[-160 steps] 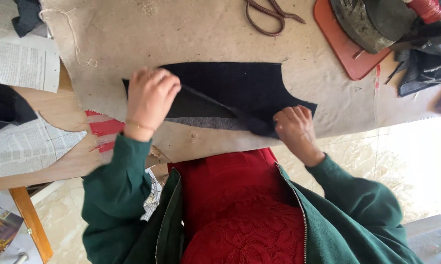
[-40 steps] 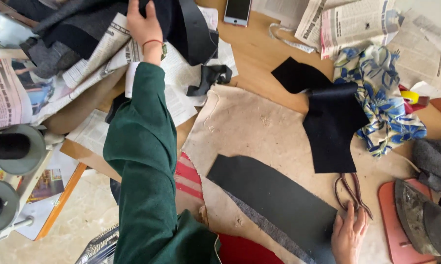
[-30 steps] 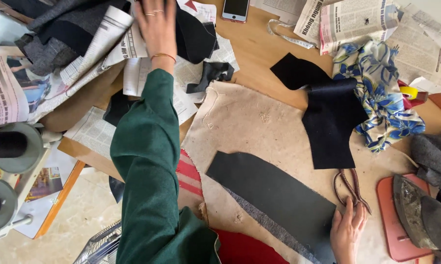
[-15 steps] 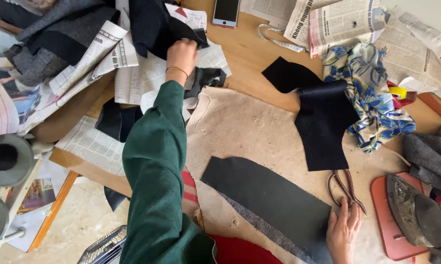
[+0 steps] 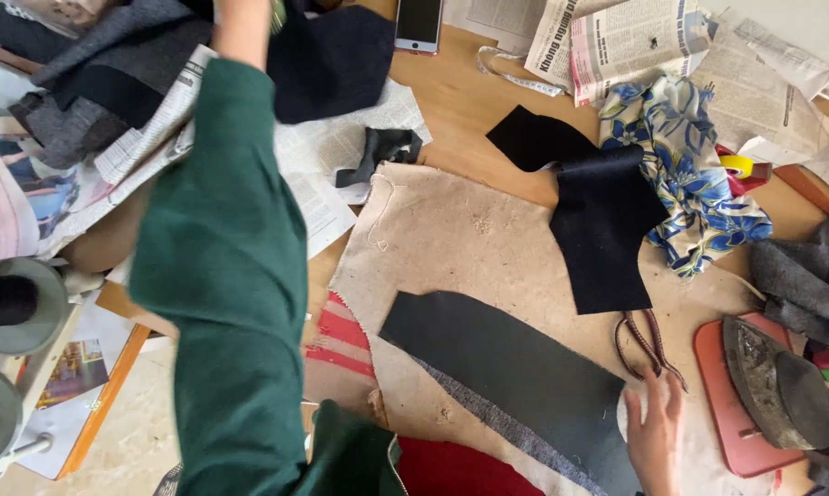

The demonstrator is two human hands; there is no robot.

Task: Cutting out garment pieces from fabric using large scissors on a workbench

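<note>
My right hand (image 5: 653,436) rests with fingers apart on the near end of a long dark grey fabric strip (image 5: 506,367). The strip lies on a beige cloth (image 5: 451,230). Brown-handled scissors (image 5: 648,344) lie just beyond the fingertips. My left arm in a green sleeve (image 5: 221,239) reaches up to the far left. Its hand is cut off by the top edge, beside a dark navy fabric piece (image 5: 332,60) over a heap of grey cloth (image 5: 111,64).
A black fabric piece (image 5: 603,230) and a blue floral cloth (image 5: 694,174) lie at the right. An iron (image 5: 782,386) sits on a red mat (image 5: 727,432). Newspapers (image 5: 616,41), a phone (image 5: 419,23), a tape measure (image 5: 515,81) and thread spools (image 5: 10,308) surround the wooden table.
My left arm has swung up and further out, so its hand now leaves the top edge, and the dark navy fabric has shifted with it. My right hand stays on the strip.
</note>
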